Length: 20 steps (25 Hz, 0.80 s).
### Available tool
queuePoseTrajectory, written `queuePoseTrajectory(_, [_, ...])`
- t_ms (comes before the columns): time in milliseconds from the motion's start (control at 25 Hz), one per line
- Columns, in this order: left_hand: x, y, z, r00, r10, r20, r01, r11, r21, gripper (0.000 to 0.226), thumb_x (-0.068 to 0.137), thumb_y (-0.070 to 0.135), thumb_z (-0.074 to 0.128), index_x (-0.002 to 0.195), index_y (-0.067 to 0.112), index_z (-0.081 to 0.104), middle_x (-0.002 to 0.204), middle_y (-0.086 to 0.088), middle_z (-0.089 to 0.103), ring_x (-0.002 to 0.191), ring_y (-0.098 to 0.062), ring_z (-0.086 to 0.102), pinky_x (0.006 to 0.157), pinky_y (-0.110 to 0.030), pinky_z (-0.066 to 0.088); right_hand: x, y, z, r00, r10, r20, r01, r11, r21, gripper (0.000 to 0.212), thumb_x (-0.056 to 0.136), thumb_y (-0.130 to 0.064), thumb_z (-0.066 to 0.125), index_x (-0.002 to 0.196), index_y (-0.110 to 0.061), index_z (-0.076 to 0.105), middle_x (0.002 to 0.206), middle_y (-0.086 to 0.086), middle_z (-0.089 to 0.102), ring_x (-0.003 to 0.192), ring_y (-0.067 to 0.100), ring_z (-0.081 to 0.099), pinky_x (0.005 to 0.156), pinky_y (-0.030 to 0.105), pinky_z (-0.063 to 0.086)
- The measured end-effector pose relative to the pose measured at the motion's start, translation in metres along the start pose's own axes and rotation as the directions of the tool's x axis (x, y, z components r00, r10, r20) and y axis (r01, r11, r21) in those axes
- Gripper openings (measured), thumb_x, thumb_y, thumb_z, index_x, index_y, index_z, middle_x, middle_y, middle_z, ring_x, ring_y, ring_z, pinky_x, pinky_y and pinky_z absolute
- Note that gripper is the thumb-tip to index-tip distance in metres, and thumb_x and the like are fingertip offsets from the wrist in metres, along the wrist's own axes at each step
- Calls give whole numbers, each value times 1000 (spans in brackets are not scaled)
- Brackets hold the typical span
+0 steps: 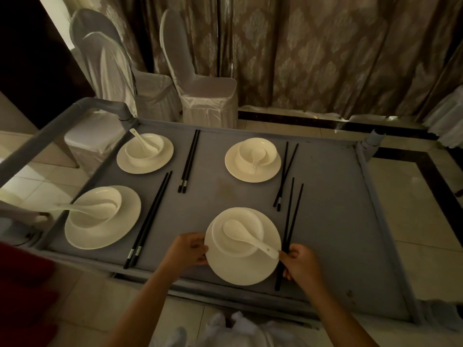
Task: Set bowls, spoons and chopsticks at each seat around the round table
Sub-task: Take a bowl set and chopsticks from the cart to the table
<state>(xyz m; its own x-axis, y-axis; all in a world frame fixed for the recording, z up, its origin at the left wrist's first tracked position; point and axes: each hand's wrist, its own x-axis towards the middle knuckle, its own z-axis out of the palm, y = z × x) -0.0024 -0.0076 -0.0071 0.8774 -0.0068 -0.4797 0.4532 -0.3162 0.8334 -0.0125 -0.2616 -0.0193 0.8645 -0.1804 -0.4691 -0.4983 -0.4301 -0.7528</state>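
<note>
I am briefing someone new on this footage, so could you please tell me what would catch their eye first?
Four white place sets, each a bowl with a spoon on a plate, stand on a grey cart top with black chopstick pairs beside them. Nearest, the left hand holds the near plate by its rim while the right hand pinches the chopsticks beside it. White-covered chairs stand behind.

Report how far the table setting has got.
Done: nothing visibly; no round table shows. Four sets sit on the grey cart. In hand: left hand holds the nearest plate, right hand its chopsticks. Left: all four sets.
</note>
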Motion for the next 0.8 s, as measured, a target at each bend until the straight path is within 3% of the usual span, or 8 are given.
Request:
queuePoseTrajectory(360, [-27, 15, 4, 987, 24, -158, -29, 999, -30, 26, 85, -1, 57, 90, 22, 66, 85, -3, 70, 80, -17, 69, 68, -22, 58, 4, -26, -18, 989, -145, 36, 144, 989, 35, 21, 88, -10, 62, 68, -12, 55, 52, 6, 55, 41, 15, 49, 41, 25, 40])
queuePoseTrajectory(480, [-49, 25, -5, 968, -4, -251, -11, 998, -57, 20, 86, 1, 58, 100, 13, 66, 88, -4, 70, 81, -16, 69, 74, -25, 57, 3, -49, -20, 971, -213, 107, 213, 977, 13, 17, 87, -10, 62, 71, -10, 58, 53, 7, 57, 41, 15, 50, 41, 24, 40])
queuePoseTrajectory(640, [-90, 36, -20, 916, -17, -401, -37, 991, -127, 23, 87, 1, 56, 92, 22, 65, 81, 4, 69, 65, -3, 69, 62, -15, 56, -2, -90, -16, 913, -342, 221, 354, 935, -15, 15, 86, -9, 63, 78, 3, 62, 50, 9, 56, 40, 15, 50, 41, 23, 40])
queuePoseTrajectory(800, [-130, 36, -37, 831, -84, -551, -30, 980, -195, 23, 86, 3, 58, 100, 19, 67, 82, 3, 72, 72, -10, 71, 67, -22, 58, -17, -129, 3, 842, -389, 374, 430, 902, -30, 20, 87, -11, 61, 67, -11, 58, 51, 5, 58, 40, 11, 50, 38, 19, 39])
